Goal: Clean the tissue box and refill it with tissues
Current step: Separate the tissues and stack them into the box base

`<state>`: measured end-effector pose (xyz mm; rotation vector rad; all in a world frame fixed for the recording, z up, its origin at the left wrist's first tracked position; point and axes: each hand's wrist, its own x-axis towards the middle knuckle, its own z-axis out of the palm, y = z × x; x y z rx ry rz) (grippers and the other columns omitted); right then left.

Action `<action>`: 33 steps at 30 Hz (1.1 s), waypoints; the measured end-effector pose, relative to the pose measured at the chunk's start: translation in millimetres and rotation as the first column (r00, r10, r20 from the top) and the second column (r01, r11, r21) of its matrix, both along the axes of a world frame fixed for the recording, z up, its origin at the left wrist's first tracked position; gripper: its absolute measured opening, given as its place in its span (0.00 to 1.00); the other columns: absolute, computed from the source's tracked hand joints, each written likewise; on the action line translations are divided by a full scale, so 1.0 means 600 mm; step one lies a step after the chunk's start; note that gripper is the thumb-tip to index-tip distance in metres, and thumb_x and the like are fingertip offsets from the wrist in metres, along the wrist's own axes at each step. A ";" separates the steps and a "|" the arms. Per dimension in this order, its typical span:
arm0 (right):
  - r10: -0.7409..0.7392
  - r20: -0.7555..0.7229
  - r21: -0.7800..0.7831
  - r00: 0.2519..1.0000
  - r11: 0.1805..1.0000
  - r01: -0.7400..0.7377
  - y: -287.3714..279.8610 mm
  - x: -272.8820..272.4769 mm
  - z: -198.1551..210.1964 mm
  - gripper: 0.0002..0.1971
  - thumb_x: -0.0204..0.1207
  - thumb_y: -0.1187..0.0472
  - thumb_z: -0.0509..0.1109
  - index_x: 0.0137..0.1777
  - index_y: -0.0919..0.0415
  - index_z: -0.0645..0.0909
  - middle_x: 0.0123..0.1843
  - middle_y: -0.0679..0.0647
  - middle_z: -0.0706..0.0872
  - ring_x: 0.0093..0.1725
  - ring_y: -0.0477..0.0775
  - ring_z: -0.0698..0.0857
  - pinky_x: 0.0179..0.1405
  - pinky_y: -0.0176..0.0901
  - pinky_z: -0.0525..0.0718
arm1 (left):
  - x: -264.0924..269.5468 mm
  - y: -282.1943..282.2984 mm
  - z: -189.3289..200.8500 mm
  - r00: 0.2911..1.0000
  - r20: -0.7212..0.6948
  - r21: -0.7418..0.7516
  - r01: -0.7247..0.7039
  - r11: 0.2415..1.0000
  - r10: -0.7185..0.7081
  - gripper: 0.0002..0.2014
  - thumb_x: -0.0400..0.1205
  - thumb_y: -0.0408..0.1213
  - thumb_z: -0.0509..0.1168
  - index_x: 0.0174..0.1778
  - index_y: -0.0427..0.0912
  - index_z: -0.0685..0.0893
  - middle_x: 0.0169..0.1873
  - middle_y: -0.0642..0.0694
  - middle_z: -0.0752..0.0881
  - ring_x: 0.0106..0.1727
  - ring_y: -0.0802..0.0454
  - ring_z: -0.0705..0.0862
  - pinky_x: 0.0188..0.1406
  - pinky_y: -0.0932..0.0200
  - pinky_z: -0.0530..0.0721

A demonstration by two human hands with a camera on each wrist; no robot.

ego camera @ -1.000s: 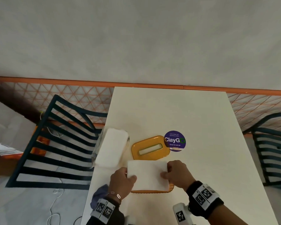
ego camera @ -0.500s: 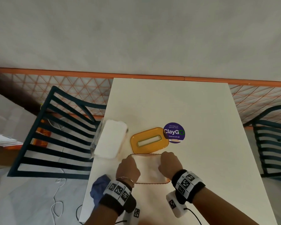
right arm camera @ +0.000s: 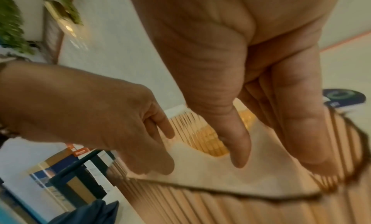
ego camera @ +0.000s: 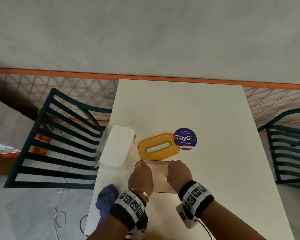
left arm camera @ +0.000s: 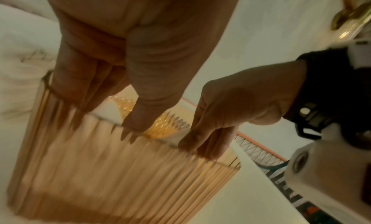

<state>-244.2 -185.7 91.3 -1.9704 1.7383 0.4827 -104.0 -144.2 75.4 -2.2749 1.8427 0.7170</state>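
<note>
- Head view: translucent orange tissue box (ego camera: 160, 177) stood on the white table (ego camera: 206, 110) at its near edge, left hand (ego camera: 141, 177) and right hand (ego camera: 177, 175) both reaching down into its open top from above.
- The box's orange lid (ego camera: 158, 147), slot up, lay just beyond the box, beside a round purple sticker (ego camera: 185, 138).
- Pack of white tissues (ego camera: 117, 147) lay left of the lid; a blue cloth (ego camera: 106, 198) sat at the table's near-left edge.
- Wrist views alone showed the inside: a white tissue stack (right arm camera: 200, 164) lay in the ribbed box, under both hands.
- Left wrist view: left fingers (left arm camera: 140, 116) pointed straight down, spread a little, tips on the tissue stack at the box's wall.
- Right wrist view: right fingers (right arm camera: 239, 145) extended and slightly apart, thumb pressing the stack down; nothing pinched.
- Both wrist views blurred; how deep the stack sat could not be told.
</note>
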 end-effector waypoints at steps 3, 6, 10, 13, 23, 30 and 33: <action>0.042 0.030 -0.067 0.999 0.997 -0.040 0.009 -0.006 -0.001 0.15 0.83 0.62 0.67 0.69 0.61 0.76 0.66 0.58 0.82 0.64 0.58 0.84 0.62 0.44 0.82 | 0.013 -0.001 0.011 0.994 -0.038 -0.084 0.099 0.991 -0.103 0.25 0.85 0.32 0.67 0.79 0.48 0.74 0.74 0.47 0.79 0.67 0.48 0.86 0.61 0.58 0.85; 0.111 0.065 0.013 0.992 0.994 -0.112 0.009 -0.008 -0.010 0.20 0.83 0.63 0.66 0.75 0.62 0.75 0.73 0.60 0.80 0.72 0.60 0.80 0.72 0.47 0.78 | 0.025 -0.018 -0.006 0.964 -0.141 0.099 0.241 0.966 -0.226 0.27 0.83 0.28 0.69 0.77 0.52 0.78 0.74 0.48 0.79 0.77 0.45 0.77 0.73 0.54 0.82; 0.185 0.034 0.107 0.982 0.976 -0.188 0.007 -0.002 -0.018 0.18 0.81 0.61 0.70 0.70 0.63 0.80 0.71 0.61 0.83 0.71 0.61 0.81 0.73 0.49 0.79 | 0.023 -0.035 -0.019 0.916 -0.110 0.323 0.400 0.858 -0.386 0.31 0.82 0.28 0.70 0.82 0.52 0.75 0.77 0.43 0.73 0.84 0.38 0.66 0.82 0.48 0.74; 0.196 0.018 0.120 0.980 0.973 -0.197 0.008 0.002 -0.023 0.16 0.82 0.61 0.69 0.69 0.63 0.80 0.70 0.61 0.84 0.70 0.61 0.82 0.73 0.49 0.78 | 0.025 -0.040 -0.023 0.905 -0.107 0.357 0.422 0.834 -0.412 0.32 0.82 0.28 0.71 0.82 0.52 0.75 0.78 0.42 0.70 0.82 0.37 0.69 0.79 0.46 0.77; -0.066 0.214 -0.270 0.975 0.955 0.124 -0.015 -0.038 -0.005 0.10 0.77 0.56 0.75 0.57 0.52 0.86 0.51 0.49 0.88 0.49 0.50 0.87 0.46 0.38 0.84 | 0.188 -0.084 0.055 0.919 -0.212 -0.224 -0.376 0.899 0.331 0.23 0.80 0.46 0.73 0.72 0.50 0.81 0.65 0.48 0.85 0.65 0.48 0.84 0.65 0.45 0.87; -0.278 0.162 -0.217 0.947 0.926 0.309 -0.015 -0.051 -0.003 0.12 0.81 0.51 0.71 0.62 0.51 0.84 0.60 0.49 0.88 0.58 0.51 0.87 0.53 0.38 0.81 | 0.253 -0.112 -0.007 0.930 -0.053 -0.054 -0.366 0.929 0.364 0.45 0.69 0.57 0.80 0.79 0.42 0.73 0.70 0.40 0.82 0.71 0.38 0.82 0.72 0.39 0.82; -0.312 0.151 -0.176 0.938 0.925 0.336 -0.014 -0.054 -0.008 0.09 0.82 0.57 0.68 0.58 0.53 0.87 0.57 0.51 0.91 0.55 0.53 0.88 0.53 0.42 0.85 | 0.258 -0.115 -0.015 0.914 -0.091 -0.056 -0.400 0.915 0.395 0.45 0.66 0.56 0.82 0.77 0.41 0.75 0.68 0.40 0.84 0.69 0.38 0.83 0.69 0.38 0.84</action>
